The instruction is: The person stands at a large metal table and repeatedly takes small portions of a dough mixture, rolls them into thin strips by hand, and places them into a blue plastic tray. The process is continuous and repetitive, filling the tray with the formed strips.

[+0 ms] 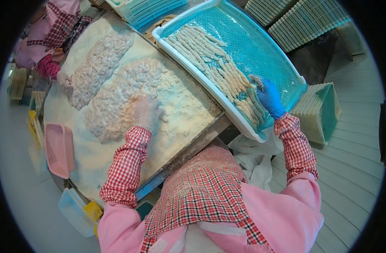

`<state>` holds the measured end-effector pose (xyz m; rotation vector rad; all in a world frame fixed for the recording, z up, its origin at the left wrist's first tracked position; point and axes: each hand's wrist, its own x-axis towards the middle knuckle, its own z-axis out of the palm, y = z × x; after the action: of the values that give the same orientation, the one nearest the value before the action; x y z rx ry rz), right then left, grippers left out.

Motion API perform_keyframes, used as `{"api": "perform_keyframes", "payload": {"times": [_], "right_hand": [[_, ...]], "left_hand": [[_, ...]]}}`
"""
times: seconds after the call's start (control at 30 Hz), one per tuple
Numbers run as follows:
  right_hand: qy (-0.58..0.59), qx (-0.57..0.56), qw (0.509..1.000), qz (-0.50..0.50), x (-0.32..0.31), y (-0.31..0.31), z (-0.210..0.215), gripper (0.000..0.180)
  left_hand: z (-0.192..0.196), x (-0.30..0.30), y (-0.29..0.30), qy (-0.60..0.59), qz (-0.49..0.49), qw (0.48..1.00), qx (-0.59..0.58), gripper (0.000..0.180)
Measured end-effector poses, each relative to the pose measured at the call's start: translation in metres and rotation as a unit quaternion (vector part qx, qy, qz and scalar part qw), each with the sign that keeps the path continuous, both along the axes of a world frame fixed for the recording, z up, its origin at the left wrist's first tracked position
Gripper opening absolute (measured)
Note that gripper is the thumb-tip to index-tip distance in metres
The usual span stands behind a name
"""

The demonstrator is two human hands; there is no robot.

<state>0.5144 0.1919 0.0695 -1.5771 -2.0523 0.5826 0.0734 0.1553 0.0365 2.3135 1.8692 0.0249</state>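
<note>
My right hand [269, 98], in a blue glove, is closed at the right part of a blue-lined tray [252, 29] with a white rim. Pinched in its fingers is a crumb-coated strip [256, 79] of what looks like raw meat. Beside it, similar breaded strips [218, 63] lie in rows on the tray's mesh. On the crumb-covered table, my left hand [145, 110], in a pale see-through glove, rests at the right edge of a heap of raw strips [110, 101]. Its fingers are blurred against the heap, so their grip does not show.
Another person's gloved hand [64, 81] touches a second heap of raw strips [102, 59] at the far left. Loose crumbs [188, 101] cover the table. A pink basket [59, 149] stands at the left edge. Stacked trays [311, 25] stand at the back right, more [313, 114] at right.
</note>
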Motion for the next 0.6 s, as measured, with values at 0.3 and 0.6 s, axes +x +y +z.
{"api": "perform_keyframes", "payload": {"times": [0.3, 0.6], "right_hand": [[0.21, 0.012, 0.977, 0.022, -0.088, -0.025, 0.023, 0.042], [-0.155, 0.058, 0.919, 0.358, -0.225, -0.093, -0.057, 0.03]], "left_hand": [[0.005, -0.029, -0.046, -0.308, 0.159, 0.934, -0.086, 0.018], [0.004, -0.074, -0.134, -0.194, 0.204, 0.957, 0.064, 0.015]]}}
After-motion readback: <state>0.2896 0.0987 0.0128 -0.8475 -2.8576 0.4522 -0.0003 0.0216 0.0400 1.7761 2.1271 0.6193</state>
